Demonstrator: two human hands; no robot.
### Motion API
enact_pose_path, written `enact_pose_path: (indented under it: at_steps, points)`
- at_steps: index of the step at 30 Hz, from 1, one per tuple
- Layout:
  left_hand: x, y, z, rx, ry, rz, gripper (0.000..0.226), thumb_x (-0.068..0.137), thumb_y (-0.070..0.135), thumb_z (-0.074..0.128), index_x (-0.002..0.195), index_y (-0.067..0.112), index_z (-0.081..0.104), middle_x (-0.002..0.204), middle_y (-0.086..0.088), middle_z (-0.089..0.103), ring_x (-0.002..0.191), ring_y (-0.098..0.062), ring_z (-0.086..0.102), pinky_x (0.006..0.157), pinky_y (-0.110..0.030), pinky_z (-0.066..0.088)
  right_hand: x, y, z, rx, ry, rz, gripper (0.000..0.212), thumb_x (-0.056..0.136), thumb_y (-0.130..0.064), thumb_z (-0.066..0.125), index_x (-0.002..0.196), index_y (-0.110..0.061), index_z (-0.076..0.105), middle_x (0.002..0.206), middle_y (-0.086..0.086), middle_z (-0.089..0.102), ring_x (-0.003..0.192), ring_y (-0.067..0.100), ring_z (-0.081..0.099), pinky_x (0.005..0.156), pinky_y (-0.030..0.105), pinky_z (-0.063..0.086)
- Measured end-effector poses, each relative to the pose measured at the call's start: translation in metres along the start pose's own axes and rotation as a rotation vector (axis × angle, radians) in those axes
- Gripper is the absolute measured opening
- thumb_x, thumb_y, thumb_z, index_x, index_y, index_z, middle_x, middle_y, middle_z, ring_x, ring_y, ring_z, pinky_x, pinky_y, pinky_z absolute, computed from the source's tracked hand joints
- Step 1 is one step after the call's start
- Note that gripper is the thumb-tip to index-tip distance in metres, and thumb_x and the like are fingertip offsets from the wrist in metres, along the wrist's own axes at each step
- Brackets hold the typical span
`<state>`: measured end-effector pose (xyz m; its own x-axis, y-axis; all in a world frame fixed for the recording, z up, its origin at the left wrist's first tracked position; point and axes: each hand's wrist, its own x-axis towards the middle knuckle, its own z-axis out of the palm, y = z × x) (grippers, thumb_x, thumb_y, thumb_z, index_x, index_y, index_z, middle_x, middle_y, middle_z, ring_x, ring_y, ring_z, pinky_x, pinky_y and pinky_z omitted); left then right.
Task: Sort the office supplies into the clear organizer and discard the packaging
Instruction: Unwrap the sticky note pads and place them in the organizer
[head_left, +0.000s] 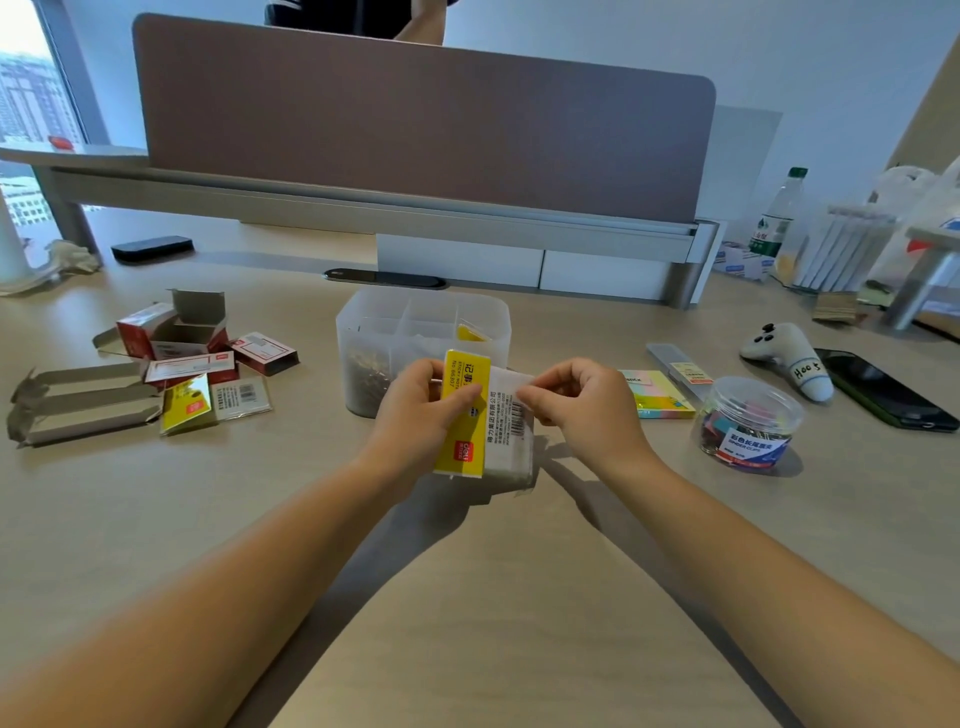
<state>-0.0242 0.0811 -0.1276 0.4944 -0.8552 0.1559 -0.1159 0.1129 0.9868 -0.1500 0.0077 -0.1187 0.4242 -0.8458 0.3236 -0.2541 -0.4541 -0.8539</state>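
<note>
A yellow-and-white sticky-note packet is held above the desk, just in front of the clear organizer. My left hand grips the packet's yellow side, thumb across its face. My right hand pinches the white wrapper at its upper right corner. The organizer has several compartments; the front left one holds a heap of small metal clips, and a yellow item shows in a back one.
Opened red staple boxes and flattened cardboard packaging lie at the left. To the right are pastel sticky notes, a clear jar of binder clips, a lead case, a white toy and a black phone. A partition stands behind.
</note>
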Motion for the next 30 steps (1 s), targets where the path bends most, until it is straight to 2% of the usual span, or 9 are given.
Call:
enact_pose_path:
  at_steps: [4, 7, 12, 14, 18, 22, 26, 30]
  points:
    - [0.001, 0.001, -0.004, -0.005, 0.022, -0.009, 0.004, 0.088, 0.015, 0.051, 0.088, 0.019, 0.050, 0.093, -0.002, 0.060, 0.084, -0.018, 0.061, 0.071, -0.032, 0.054, -0.001, -0.004, 0.000, 0.180, 0.024, 0.104, 0.016, 0.084, -0.007, 0.058, 0.074, -0.018, 0.053, 0.075, -0.002, 0.058, 0.067, 0.008, 0.059, 0.047, 0.007, 0.048]
    - [0.002, 0.002, -0.008, 0.004, 0.032, 0.003, 0.007, 0.089, 0.016, 0.049, 0.096, 0.016, 0.049, 0.090, 0.001, 0.059, 0.083, -0.016, 0.060, 0.069, -0.029, 0.053, -0.002, -0.006, -0.001, 0.297, 0.011, 0.155, 0.017, 0.085, 0.000, 0.053, 0.078, -0.015, 0.052, 0.075, 0.003, 0.059, 0.063, 0.009, 0.060, 0.045, 0.008, 0.047]
    - [0.003, 0.005, -0.011, 0.004, 0.039, -0.002, 0.006, 0.091, 0.019, 0.045, 0.093, 0.018, 0.051, 0.082, 0.006, 0.060, 0.075, -0.008, 0.059, 0.062, -0.023, 0.049, -0.001, -0.007, -0.004, 0.275, -0.009, 0.144, 0.022, 0.085, 0.003, 0.052, 0.077, -0.017, 0.050, 0.080, 0.007, 0.057, 0.057, 0.008, 0.062, 0.049, 0.012, 0.052]
    - [0.004, 0.005, -0.013, 0.007, 0.039, -0.014, 0.009, 0.092, 0.020, 0.044, 0.093, 0.018, 0.052, 0.081, 0.007, 0.060, 0.074, -0.007, 0.060, 0.061, -0.023, 0.049, 0.000, -0.007, -0.005, 0.240, -0.023, 0.117, 0.023, 0.084, 0.003, 0.053, 0.074, -0.018, 0.050, 0.082, 0.010, 0.057, 0.061, 0.012, 0.062, 0.053, 0.015, 0.053]
    - [0.004, 0.005, -0.015, -0.038, 0.027, -0.047, 0.016, 0.093, 0.020, 0.042, 0.082, 0.022, 0.054, 0.083, 0.003, 0.063, 0.076, -0.012, 0.062, 0.068, -0.029, 0.052, 0.000, -0.006, -0.006, 0.172, -0.063, 0.071, 0.025, 0.086, 0.001, 0.050, 0.070, -0.019, 0.052, 0.072, 0.002, 0.058, 0.061, 0.009, 0.061, 0.055, 0.015, 0.053]
    - [0.003, 0.007, -0.016, -0.088, 0.023, -0.054, 0.018, 0.093, 0.020, 0.041, 0.080, 0.025, 0.053, 0.082, 0.005, 0.063, 0.075, -0.012, 0.062, 0.066, -0.028, 0.052, -0.003, -0.006, -0.005, 0.142, -0.114, 0.045, 0.018, 0.089, -0.011, 0.050, 0.076, -0.021, 0.058, 0.079, -0.003, 0.060, 0.068, 0.008, 0.059, 0.054, 0.012, 0.050]
    - [0.001, 0.009, -0.016, -0.110, 0.023, -0.038, 0.016, 0.093, 0.020, 0.041, 0.082, 0.026, 0.051, 0.082, 0.006, 0.062, 0.074, -0.011, 0.062, 0.063, -0.026, 0.053, -0.005, -0.010, -0.003, 0.200, -0.181, 0.110, 0.015, 0.088, -0.020, 0.052, 0.076, -0.019, 0.059, 0.080, -0.003, 0.063, 0.074, 0.011, 0.059, 0.060, 0.017, 0.050]
    - [-0.001, 0.009, -0.015, -0.111, 0.022, -0.013, 0.015, 0.093, 0.019, 0.042, 0.083, 0.026, 0.051, 0.084, 0.005, 0.062, 0.076, -0.011, 0.062, 0.066, -0.029, 0.053, -0.004, -0.016, -0.002, 0.329, -0.217, 0.231, 0.011, 0.086, -0.017, 0.054, 0.077, -0.012, 0.058, 0.079, -0.001, 0.064, 0.077, 0.014, 0.062, 0.073, 0.027, 0.052]
